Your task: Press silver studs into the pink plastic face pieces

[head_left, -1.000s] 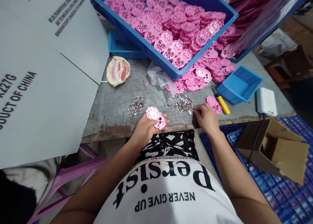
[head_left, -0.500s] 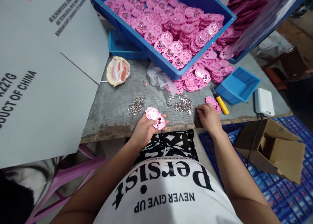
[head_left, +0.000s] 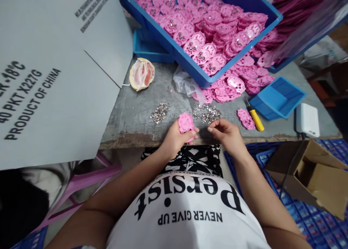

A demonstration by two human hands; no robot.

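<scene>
My left hand [head_left: 175,138] grips a pink plastic part [head_left: 186,123] at the front edge of the grey table [head_left: 130,118]. My right hand [head_left: 227,133] sits just to its right, fingertips pinched together on something too small to make out. Behind both hands lies a pile of small silvery pieces [head_left: 207,114], and a second such pile [head_left: 160,113] lies further left. Another loose pink part [head_left: 245,118] rests on the table to the right of my right hand.
A big blue bin [head_left: 190,65] full of pink parts is at the back, with more spilled beneath it. Also here: a peeled fruit piece [head_left: 141,74], yellow-handled tool [head_left: 255,116], small blue tray [head_left: 278,98], white box [head_left: 307,120], grey carton flap [head_left: 54,78], cardboard box [head_left: 318,176].
My right hand left the silvery pile and came in toward the pink part, fingers now pinched. My left hand tilted the part more upright. The camera view shifted slightly.
</scene>
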